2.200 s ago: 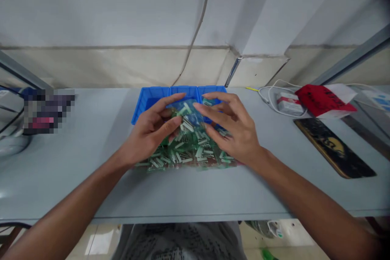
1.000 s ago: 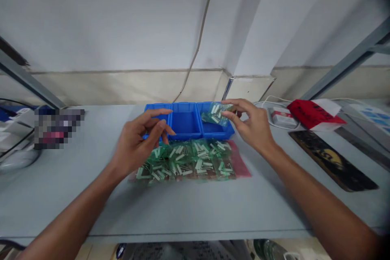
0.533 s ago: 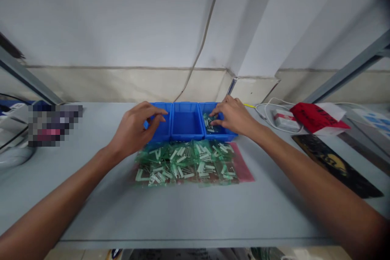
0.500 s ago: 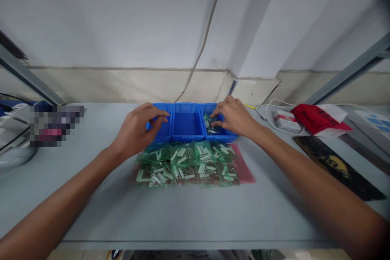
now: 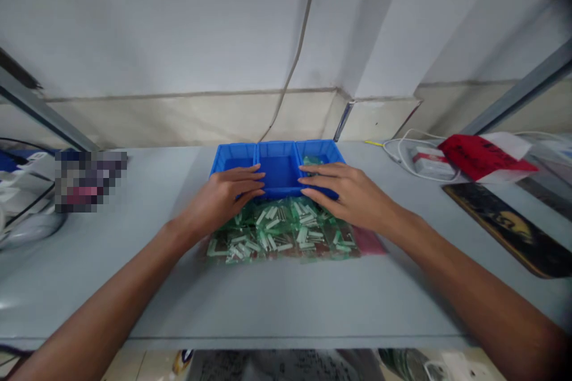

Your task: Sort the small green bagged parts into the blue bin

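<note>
1. The left hand (image 5: 218,202) is laid palm-down with its grip spread flat; nothing is pinched, and the fingertips rest at the far edge of the bag pile (image 5: 286,232).
2. The right hand (image 5: 353,196) is held the same way, grip spread and empty, over the pile's far right part.
3. The pile of clear bags with green strips is found under and just nearer than both grips, on the bench (image 5: 268,303).
4. The blue bins (image 5: 279,155) stand just beyond the fingertips; a bag (image 5: 313,161) is seen in the bin ahead of the right grip.
5. To be done well, as judged here, one top bag should be pinched by an edge, so that neighbours are not dragged, and the pile steadied with the other hand.
6. A red pouch (image 5: 485,155) and a dark board (image 5: 504,220) lie well right of the right grip.
</note>
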A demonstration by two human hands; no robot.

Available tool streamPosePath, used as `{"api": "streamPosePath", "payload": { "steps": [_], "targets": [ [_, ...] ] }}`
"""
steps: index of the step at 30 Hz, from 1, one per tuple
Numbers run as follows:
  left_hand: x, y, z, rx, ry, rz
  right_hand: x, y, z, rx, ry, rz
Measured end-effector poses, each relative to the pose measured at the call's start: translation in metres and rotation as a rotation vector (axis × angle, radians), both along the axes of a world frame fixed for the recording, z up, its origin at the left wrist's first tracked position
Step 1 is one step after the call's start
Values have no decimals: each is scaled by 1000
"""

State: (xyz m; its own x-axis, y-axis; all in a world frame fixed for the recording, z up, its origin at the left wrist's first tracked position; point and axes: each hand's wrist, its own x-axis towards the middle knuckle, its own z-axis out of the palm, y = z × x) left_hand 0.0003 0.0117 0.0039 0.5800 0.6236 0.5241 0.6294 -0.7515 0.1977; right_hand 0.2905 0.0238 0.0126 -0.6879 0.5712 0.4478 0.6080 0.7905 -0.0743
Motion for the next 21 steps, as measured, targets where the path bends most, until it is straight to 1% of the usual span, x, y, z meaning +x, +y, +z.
{"api": "streamPosePath", "payload": {
  "steps": [3,6,7,11,14,16,18,19,20,21],
  "targets": [
    [-2,-6,5,49,-38,13,-4,-8,3,95,68,123],
    [-8,-11,7,132,-24,26,-16,-25,6,80,61,323],
    [-11,-12,7,163,-3,37,-21,-30,4,72,29,344],
    [-16,-13,2,231,61,71,-36,-40,-10,118,-96,300],
    [-13,-16,0,272,67,65,-39,-40,-15,146,-60,285],
    [-9,-19,1,320,42,103,-38,-39,-12,161,55,244],
    [-4,-23,5,380,-4,161,-37,-40,-3,120,258,125],
    [-1,-25,6,410,-20,174,-37,-41,3,48,388,42],
    [2,-28,8,437,-23,167,-37,-42,8,-62,531,-30],
    [4,-30,10,460,-14,141,-37,-43,13,-205,672,-74]
  ]
}}
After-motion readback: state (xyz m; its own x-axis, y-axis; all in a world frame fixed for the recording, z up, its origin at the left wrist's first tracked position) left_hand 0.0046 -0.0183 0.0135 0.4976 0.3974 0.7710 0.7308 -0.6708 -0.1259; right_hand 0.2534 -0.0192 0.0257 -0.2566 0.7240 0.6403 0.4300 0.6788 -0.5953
